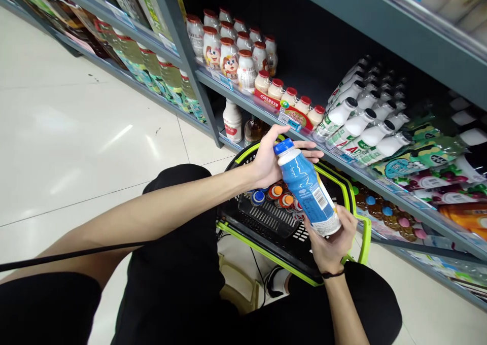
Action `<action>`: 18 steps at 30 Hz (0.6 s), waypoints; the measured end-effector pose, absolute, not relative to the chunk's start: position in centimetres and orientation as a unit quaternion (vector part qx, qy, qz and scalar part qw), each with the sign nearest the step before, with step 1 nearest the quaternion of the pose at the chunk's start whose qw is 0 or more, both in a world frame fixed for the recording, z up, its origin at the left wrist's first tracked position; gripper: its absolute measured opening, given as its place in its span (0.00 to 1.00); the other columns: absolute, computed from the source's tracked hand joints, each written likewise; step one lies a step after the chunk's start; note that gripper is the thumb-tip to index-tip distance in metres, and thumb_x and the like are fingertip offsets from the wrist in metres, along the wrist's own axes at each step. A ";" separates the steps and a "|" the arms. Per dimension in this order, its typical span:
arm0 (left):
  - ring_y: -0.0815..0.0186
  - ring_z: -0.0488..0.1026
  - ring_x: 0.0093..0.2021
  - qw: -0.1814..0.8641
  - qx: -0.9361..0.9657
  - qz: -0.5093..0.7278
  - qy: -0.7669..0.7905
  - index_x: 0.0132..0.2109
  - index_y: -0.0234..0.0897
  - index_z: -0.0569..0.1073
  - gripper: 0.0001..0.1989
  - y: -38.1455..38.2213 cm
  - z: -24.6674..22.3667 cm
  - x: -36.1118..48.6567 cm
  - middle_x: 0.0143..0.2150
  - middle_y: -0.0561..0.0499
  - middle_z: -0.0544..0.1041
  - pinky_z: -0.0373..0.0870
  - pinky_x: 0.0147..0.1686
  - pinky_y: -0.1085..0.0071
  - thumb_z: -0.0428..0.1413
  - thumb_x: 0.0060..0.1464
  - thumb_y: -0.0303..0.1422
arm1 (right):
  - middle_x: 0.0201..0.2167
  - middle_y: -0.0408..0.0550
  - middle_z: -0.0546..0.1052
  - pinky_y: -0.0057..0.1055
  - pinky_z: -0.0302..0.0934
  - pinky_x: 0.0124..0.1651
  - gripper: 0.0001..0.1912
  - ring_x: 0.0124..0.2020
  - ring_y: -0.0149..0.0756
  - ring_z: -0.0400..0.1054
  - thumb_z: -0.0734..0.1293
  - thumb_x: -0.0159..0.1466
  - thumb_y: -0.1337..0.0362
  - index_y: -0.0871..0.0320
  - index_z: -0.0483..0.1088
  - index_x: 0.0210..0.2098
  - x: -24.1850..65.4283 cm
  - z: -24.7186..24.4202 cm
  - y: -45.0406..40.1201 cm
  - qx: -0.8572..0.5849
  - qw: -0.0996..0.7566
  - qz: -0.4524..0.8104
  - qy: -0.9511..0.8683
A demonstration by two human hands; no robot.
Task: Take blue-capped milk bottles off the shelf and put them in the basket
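A blue-wrapped bottle (308, 190) with a blue cap hangs tilted above a black basket (262, 223) with lime-green edges. My right hand (335, 233) grips its lower end, the thumb on one side and fingers on the other. Around the bottle's neck lies my left hand (270, 157), palm under the capped end, its fingers stretched out behind the bottle. Inside the basket are several bottles with orange caps (281, 196) and a blue cap (257, 198); the arm and held bottle partly hide them.
A grey shelf (243, 99) runs diagonally ahead, carrying red-capped bottles (228, 56), a pack of small bottles (289, 99) and black-capped white bottles (353, 127). My knees flank the basket. A low stool (238, 284) is under me, and a thin cable passes beside it.
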State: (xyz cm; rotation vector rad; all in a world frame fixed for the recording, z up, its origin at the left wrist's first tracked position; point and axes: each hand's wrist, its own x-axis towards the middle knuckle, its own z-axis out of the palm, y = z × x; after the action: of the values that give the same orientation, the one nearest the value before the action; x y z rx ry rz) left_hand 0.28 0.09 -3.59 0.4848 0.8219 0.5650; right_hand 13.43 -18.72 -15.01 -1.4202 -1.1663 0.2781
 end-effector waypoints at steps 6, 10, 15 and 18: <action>0.49 0.77 0.54 0.858 0.222 0.258 0.385 0.45 0.31 0.80 0.30 0.0 -3.3 0.2 0.49 0.35 0.83 0.69 0.59 0.53 0.51 0.53 0.53 | 0.52 0.56 0.70 0.51 0.75 0.45 0.45 0.48 0.50 0.74 0.76 0.57 0.75 0.43 0.60 0.69 15.5 -15.2 -18.7 -0.604 0.545 -0.021 -0.581; 0.50 0.78 0.54 0.843 0.275 0.257 0.385 0.44 0.30 0.80 0.26 -0.1 -2.6 0.6 0.48 0.37 0.83 0.69 0.58 0.54 0.51 0.55 0.49 | 0.51 0.57 0.75 0.52 0.76 0.47 0.43 0.48 0.53 0.76 0.80 0.54 0.68 0.51 0.64 0.66 14.7 -15.2 -18.8 -0.609 0.582 0.054 -0.537; 0.50 0.78 0.54 0.825 0.339 0.252 0.375 0.44 0.33 0.81 0.26 -0.5 -1.7 1.2 0.45 0.40 0.84 0.72 0.56 0.55 0.50 0.57 0.51 | 0.45 0.56 0.80 0.46 0.76 0.43 0.34 0.40 0.50 0.78 0.79 0.54 0.56 0.58 0.70 0.57 13.5 -15.0 -20.0 -0.644 0.558 0.257 -0.456; 0.51 0.78 0.53 0.821 0.355 0.254 0.367 0.41 0.34 0.81 0.27 -0.5 -1.7 1.1 0.44 0.40 0.84 0.72 0.56 0.55 0.49 0.57 0.52 | 0.37 0.49 0.80 0.39 0.75 0.36 0.30 0.32 0.43 0.76 0.78 0.54 0.54 0.56 0.70 0.52 13.0 -14.6 -20.3 -0.631 0.552 0.349 -0.419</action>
State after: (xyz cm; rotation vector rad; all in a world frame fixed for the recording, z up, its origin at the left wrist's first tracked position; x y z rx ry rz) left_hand 1.09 -0.53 -1.74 0.7561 0.7815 0.5404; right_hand 12.99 -20.34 -14.56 -1.4913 -0.9916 0.8265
